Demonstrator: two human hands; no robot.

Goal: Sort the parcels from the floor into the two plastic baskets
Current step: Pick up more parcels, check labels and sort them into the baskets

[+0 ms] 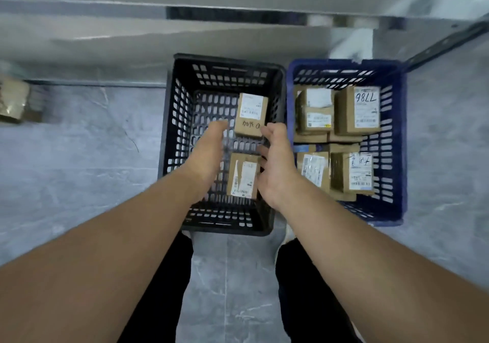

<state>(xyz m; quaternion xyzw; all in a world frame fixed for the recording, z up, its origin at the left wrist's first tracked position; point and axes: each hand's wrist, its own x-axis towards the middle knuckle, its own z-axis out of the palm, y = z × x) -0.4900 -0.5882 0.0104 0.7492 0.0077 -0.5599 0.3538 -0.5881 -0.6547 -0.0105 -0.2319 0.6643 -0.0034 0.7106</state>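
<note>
A black plastic basket (174,120) stands on the floor in front of me with two cardboard parcels inside: one at the back right (250,115), one nearer me (243,176). Right beside it stands a blue plastic basket (397,157) packed with several labelled cardboard parcels (357,109). My left hand (209,154) hovers blurred over the black basket, fingers loosely extended, holding nothing. On the other side of the two parcels is my right hand (275,162), fingers relaxed and slightly curled, empty.
A cardboard parcel (13,102) lies on the grey tiled floor at the far left. A grey wall with a metal strip runs behind the baskets. My dark trouser legs and shoes stand just before the black basket.
</note>
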